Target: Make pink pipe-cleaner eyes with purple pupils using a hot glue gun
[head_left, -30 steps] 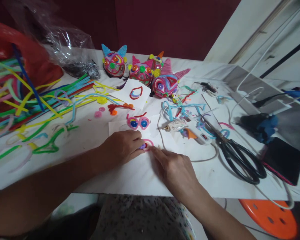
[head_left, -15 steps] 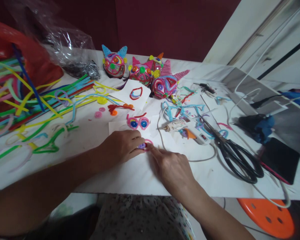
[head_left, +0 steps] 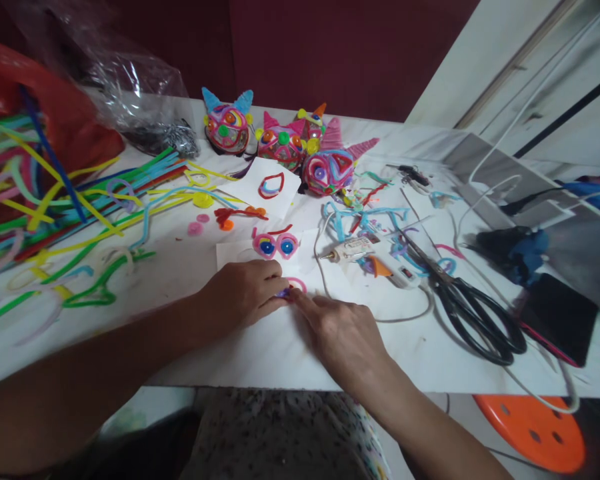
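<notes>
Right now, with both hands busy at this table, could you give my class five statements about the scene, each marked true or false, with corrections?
1. The left hand and right hand meet at a small purple piece. True.

2. The right hand is gripping the scissors. False: the scissors lie on the table, apart from both hands.

3. The nozzle of the glue gun points toward the picture's left. True.

4. The blue-eared ornament is furthest right of the eared ornaments. False: it is furthest left.

5. Two blue-centred eye shapes lie just beyond the left hand. True.
</notes>
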Tool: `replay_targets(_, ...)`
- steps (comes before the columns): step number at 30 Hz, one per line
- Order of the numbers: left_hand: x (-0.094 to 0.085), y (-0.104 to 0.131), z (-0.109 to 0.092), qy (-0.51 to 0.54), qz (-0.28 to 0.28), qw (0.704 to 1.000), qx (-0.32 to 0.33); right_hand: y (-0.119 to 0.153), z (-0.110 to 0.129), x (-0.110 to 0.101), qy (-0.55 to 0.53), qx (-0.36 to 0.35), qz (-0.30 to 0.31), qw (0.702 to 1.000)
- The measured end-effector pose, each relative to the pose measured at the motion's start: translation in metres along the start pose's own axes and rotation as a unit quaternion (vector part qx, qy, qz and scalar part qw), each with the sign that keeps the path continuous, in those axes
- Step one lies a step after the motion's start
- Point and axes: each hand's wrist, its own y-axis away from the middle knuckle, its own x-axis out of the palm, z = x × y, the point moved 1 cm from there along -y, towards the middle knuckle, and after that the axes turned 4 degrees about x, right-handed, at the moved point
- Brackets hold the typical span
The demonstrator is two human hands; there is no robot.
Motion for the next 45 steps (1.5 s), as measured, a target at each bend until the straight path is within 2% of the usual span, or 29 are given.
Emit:
replay_targets(7,0.005,0.000,0.002,0.017,-0.011,1.000,-0.011,0.000,-0.003,0.000,-0.039,0.025,-0.029,0.999)
replay_targets(15,-0.004,-0.002,0.000,0.054,0.012,0.998,-0.030,-0.009,-0.003,0.000,-0.009,0.034,0.043,0.998)
replay_targets(20,-0.003,0.000,0.000,0.055,0.008,0.998,-0.038,-0.009,0.000,-0.004,0.026,0.028,0.055,0.998)
replay_targets(23,-0.001,0.001,0.000,0.053,0.005,0.998,-0.040,-0.009,0.002,-0.003,0.033,0.031,0.045,0.998)
replay_targets(28,0.004,0.001,0.003,0.066,-0.012,0.997,-0.034,-0.005,0.000,0.000,-0.004,0.041,-0.009,0.999)
replay_targets(38,0.003,-0.001,0.002,0.080,-0.021,0.995,-0.052,0.003,-0.003,0.010,-0.019,-0.014,-0.061,0.998)
replay_targets(45,0.002,0.000,0.004,0.089,-0.020,0.996,-0.018,0.003,-0.006,0.007,-0.013,-0.022,-0.047,0.999)
